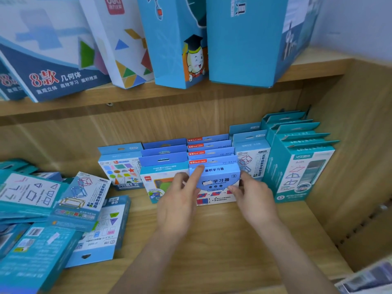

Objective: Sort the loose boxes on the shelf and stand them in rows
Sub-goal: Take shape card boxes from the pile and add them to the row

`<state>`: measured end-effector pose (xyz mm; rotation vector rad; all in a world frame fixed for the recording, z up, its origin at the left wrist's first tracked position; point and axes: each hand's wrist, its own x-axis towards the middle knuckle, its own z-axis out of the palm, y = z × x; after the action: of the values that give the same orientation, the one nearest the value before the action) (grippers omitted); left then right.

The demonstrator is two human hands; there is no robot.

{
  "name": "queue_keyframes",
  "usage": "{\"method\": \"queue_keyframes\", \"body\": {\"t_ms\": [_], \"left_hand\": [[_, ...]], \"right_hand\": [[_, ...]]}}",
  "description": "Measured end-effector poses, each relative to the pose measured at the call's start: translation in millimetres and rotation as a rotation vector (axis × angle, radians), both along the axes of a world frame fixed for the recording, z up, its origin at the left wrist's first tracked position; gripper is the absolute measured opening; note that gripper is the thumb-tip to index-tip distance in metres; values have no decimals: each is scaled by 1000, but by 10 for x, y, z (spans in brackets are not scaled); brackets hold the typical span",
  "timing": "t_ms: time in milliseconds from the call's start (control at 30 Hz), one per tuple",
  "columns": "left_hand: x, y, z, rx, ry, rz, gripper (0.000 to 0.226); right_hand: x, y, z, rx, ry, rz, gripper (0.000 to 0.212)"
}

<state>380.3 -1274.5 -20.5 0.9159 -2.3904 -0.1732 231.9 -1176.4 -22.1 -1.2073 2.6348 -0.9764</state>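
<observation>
Here blue box [216, 181] pinched between left fingers [196, 175], right fingers [235, 190].

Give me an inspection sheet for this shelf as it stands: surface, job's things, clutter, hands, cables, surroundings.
Surface: wooden lower shelf, bare board beneath the hands.
Job's things: standing rows of boxes along the back; front blue box is held upright at the front of a middle row.
Clutter: loose boxes lie flat, heaped and overlapping, at the left.
Hands: left hand holds the front blue box's left edge, index finger on its top; right hand grips its right edge.
Cables: nothing seen.
Surroundings: upper shelf carries large boxes, some leaning; wooden side panel at right.
</observation>
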Motion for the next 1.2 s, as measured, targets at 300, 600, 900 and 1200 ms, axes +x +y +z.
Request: {"method": "queue_keyframes", "body": {"t_ms": [300,600,900,1200], "left_hand": [[124,18,166,112,-150,21,56],[832,48,231,88,174,97,19],[2036,-148,182,44,120,225,24],[3208,-771,73,98,-107,356,26]], "right_hand": [[54,191,175,70,-11,35,55],[256,426,237,-304,-238,127,34],[1055,-80,281,-413,-518,360,32],[2444,-872,326,-256,-10,585,40]]}}
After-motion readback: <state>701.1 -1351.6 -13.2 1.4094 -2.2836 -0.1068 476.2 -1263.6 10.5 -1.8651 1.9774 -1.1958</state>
